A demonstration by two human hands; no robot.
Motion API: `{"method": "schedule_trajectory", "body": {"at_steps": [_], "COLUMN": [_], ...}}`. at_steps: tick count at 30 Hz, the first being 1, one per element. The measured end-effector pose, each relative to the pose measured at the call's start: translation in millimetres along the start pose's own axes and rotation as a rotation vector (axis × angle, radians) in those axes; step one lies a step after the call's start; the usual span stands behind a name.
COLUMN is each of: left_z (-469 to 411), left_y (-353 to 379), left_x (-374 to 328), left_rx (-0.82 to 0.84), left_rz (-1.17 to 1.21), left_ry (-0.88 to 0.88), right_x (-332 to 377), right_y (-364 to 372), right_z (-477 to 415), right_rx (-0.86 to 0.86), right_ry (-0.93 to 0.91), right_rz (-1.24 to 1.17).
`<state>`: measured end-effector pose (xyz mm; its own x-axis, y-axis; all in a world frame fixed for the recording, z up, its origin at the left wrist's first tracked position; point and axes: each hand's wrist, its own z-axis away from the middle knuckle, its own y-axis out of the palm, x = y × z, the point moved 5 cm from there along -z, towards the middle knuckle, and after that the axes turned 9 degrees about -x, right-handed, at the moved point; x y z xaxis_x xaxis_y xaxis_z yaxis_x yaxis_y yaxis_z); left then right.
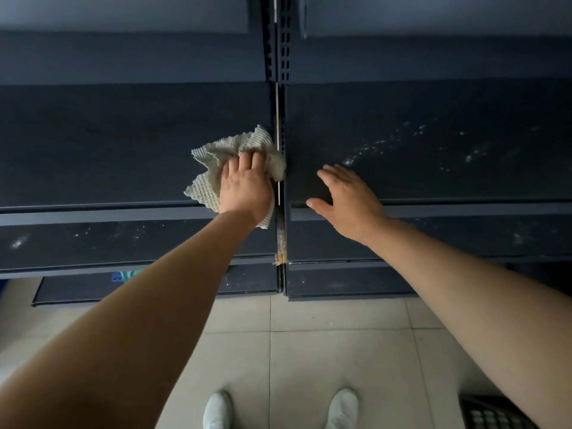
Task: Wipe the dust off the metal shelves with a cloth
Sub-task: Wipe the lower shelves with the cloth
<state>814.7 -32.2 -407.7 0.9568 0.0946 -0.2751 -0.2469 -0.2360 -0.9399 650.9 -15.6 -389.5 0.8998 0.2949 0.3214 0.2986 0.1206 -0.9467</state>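
Head view: the left hand (pixel 246 184) presses a crumpled cream waffle-weave cloth (pixel 213 156) onto the dark metal shelf (pixel 108 144), fingers curled into it, just left of the slotted upright post (pixel 283 41). Right of the post, the right hand (pixel 349 199) rests open-fingered on the edge of the neighbouring shelf (pixel 464 119). Touching the post's gap, the cloth could snag there or shove dust in.

Bare forearms (pixel 148 305); pale, perhaps white shoes (pixel 342 408).

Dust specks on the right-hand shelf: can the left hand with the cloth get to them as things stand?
Probably yes. The left hand holds the cloth right beside the centre gap, and nothing stands between it and the dust specks; the right hand rests nearer the front edge.
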Motion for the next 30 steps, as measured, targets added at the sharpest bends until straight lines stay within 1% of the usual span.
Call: {"method": "schedule_trajectory", "body": {"at_steps": [2,5,7,8,10,12,13,15,19,21,24,30], "left_z": [-1,-2,1,2,4,6,4,3,-1,-3,0,-2], "left_y": [-2,-13,-15,-11,5,26,33,43,51,56,60,54], "left_x": [-6,-18,-38,-50,-72,-86,-91,-101,-128,-146,-169,-161], "left_rx": [-0.019,-0.076,-0.08,-0.046,0.094,0.208,0.227,0.233,0.259,0.272,0.285,0.286], "left_rz": [0.078,0.268,0.356,0.381,0.327,0.143,0.063,-0.017,-0.046,-0.044,-0.029,-0.059], "left_ry": [-0.048,-0.154,-0.146,-0.132,-0.082,0.004,0.041,0.08,0.106,0.122,0.162,0.197], "right_x": [-10,-33,-49,-57,-71,-82,-87,-94,-108,-121,-139,-143], "right_y": [-5,-13,-16,-17,-19,-21,-22,-23,-32,-39,-44,-46], "right_z": [4,11,16,17,19,20,20,21,21,21,25,26], "right_rx": [-0.031,-0.074,-0.087,-0.094,-0.093,-0.077,-0.067,-0.041,-0.011,-0.009,0.05,0.083], "right_ry": [-0.008,0.027,0.075,0.102,0.151,0.191,0.201,0.192,0.154,0.171,0.223,0.207], "right_rz": [0.043,0.097,0.116,0.119,0.115,0.089,0.071,0.042,0.04,0.063,0.03,-0.026]}}
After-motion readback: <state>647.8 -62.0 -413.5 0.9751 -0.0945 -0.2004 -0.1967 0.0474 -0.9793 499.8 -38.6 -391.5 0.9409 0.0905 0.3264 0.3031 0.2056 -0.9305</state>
